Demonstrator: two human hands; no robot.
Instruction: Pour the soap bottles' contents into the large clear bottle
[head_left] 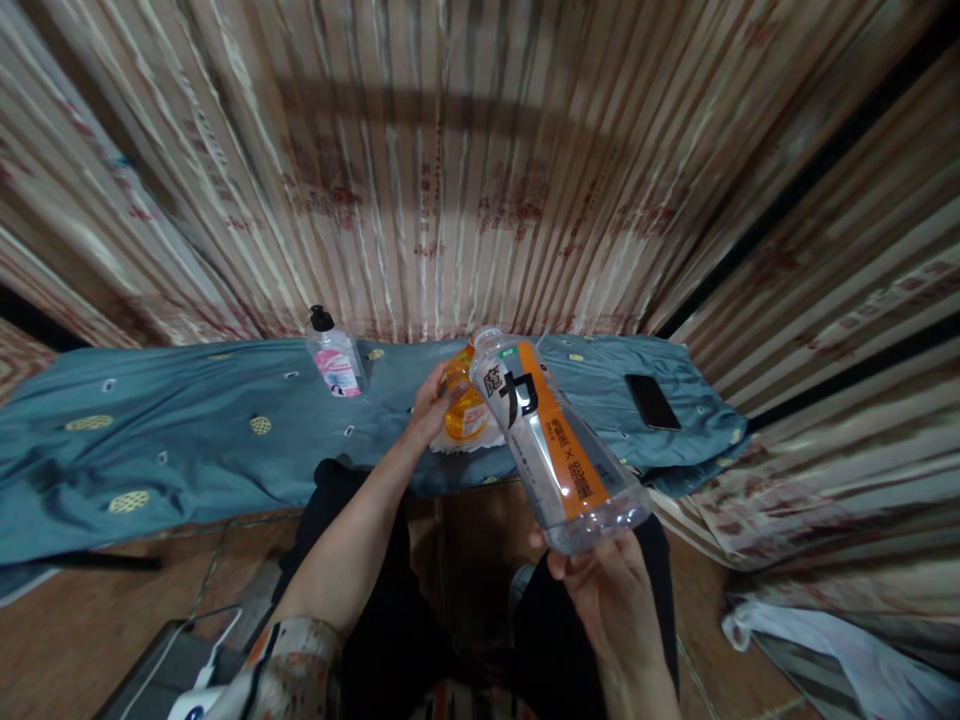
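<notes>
- Striped, pleated curtains [465,225] hang right behind the counter [210,400], pale and brown, with reddish floral prints and columns of characters.
- More of the same drapery [847,330] closes in on the right, dark poles [817,170] slanting across it.
- The counter is long and narrow, under a rumpled blue-green cloth [45,475] with yellow motifs.
- I see brown floor tiles [180,555] below, their joints showing.
- The light is dim; a broad shadow [450,108] crosses the curtains.
</notes>
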